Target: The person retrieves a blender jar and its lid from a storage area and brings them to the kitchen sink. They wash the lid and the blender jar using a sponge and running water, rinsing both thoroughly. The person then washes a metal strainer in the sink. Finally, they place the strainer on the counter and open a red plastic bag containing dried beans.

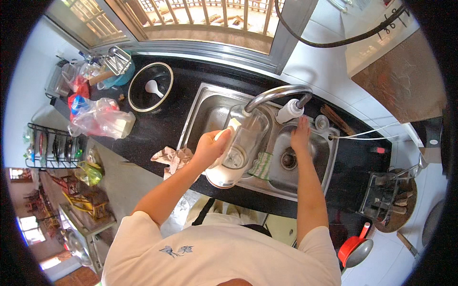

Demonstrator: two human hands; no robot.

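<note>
My left hand (210,148) is closed round the cream handle of a clear jug (255,128) with a cream base. The jug lies tilted over the left sink basin (214,108), its base toward me and its far end below the curved metal tap (279,94). A white filter (289,111) is fitted to the tap's spout. My right hand (300,136) reaches over the right basin (315,155), fingers stretched out, close beside the filter. Whether the fingertips touch it I cannot tell. A green-and-white striped cloth (260,166) hangs over the divider between the basins.
A crumpled patterned cloth (172,158) lies at the counter's front edge. Left of the sink are a dark round lid (151,81) with a white spoon (153,88) and plastic bags (102,119). A red-handled pan (355,250) and a wire rack (380,195) stand to the right.
</note>
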